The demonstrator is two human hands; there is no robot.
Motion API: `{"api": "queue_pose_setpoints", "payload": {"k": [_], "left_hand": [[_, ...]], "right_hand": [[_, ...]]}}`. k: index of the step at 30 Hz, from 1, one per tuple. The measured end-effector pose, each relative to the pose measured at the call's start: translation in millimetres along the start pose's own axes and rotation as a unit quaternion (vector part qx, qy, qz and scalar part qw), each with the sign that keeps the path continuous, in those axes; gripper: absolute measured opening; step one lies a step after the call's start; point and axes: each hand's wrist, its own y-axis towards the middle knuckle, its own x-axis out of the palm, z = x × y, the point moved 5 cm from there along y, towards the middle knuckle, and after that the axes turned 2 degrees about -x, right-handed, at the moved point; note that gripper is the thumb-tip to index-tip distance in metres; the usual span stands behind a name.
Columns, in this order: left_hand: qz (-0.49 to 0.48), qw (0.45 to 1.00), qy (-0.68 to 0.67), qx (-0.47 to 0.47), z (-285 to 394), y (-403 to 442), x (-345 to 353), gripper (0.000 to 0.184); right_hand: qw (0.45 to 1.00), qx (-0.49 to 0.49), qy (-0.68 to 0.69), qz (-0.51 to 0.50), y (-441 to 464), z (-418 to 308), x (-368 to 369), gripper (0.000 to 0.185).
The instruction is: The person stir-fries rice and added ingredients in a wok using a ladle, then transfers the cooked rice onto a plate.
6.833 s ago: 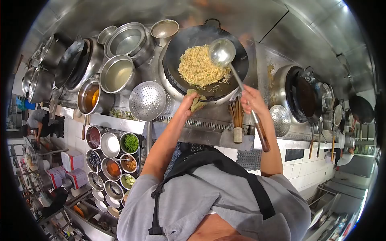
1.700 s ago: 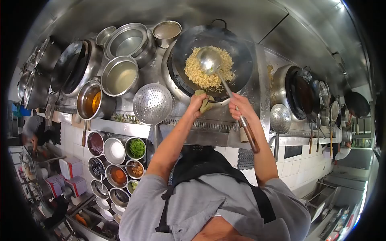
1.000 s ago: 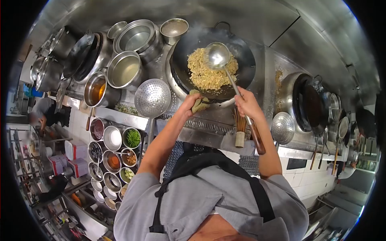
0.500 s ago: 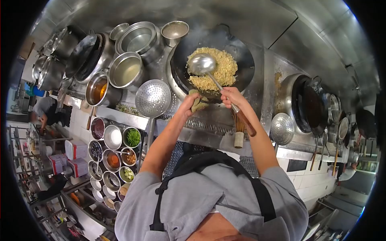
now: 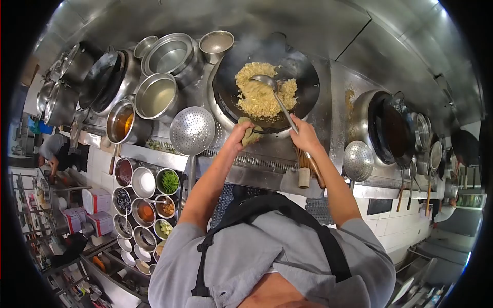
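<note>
"Where's the rice [image 5: 257,101]?"
"Around the middle of the wok [image 5: 306,87], with the ladle [image 5: 265,80] dipped into it."
"And the hands?"
"Left hand [image 5: 240,132] clamped on a cloth [image 5: 251,136] at the wok's seven o'clock; right hand [image 5: 305,135], at five, closed around the ladle's handle."
"Nearby?"
"A perforated skimmer [image 5: 192,130], toward eight."

Perforated skimmer [image 5: 192,130] near steel pot [image 5: 179,102]; chopped greens [image 5: 170,180] in bowl [image 5: 158,185].
</note>
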Motion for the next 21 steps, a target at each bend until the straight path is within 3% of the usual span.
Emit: {"api": "queue_pose_setpoints", "payload": {"k": [4,6,9,10,11,13,15,19,21], "left_hand": [[0.002,1.0,-0.011,0.008,0.3,1.5,-2.1,0.027],[-0.003,1.0,-0.012,0.004,3.4,4.7,-1.6,0.028],[-0.011,1.0,-0.016,-0.007,5.3,4.7,1.3,0.028],[-0.017,1.0,-0.02,-0.012,6.9,3.9,1.7,0.028],[-0.021,0.999,-0.026,-0.021,5.0,1.1,1.4,0.028],[0.0,0.999,-0.03,-0.023,4.2,-2.4,1.9,0.028],[0.013,0.998,-0.048,-0.04,9.0,-4.8,7.9,0.028],[-0.014,0.994,-0.073,-0.074,2.6,7.1,8.9,0.029],[-0.005,0.997,-0.048,-0.068,-3.0,0.9,17.7,0.031]], "right_hand": [[0.996,0.043,-0.025,0.07,45.2,9.4,-19.7,0.053],[0.992,0.11,-0.055,0.029,94.9,19.5,-14.2,0.049],[0.998,-0.013,-0.056,0.024,113.6,11.8,22.2,0.053],[0.999,-0.008,-0.051,-0.008,96.9,0.8,33.5,0.057],[0.997,-0.073,-0.033,-0.004,73.6,1.9,44.5,0.063],[0.982,0.018,-0.145,-0.119,12.7,-22.0,31.0,0.063],[0.977,0.003,-0.182,-0.108,-36.0,-16.0,10.3,0.067],[0.991,-0.006,-0.112,0.076,-102.3,12.1,28.6,0.071],[0.995,0.032,-0.082,0.051,-97.4,30.8,68.5,0.071]]}}
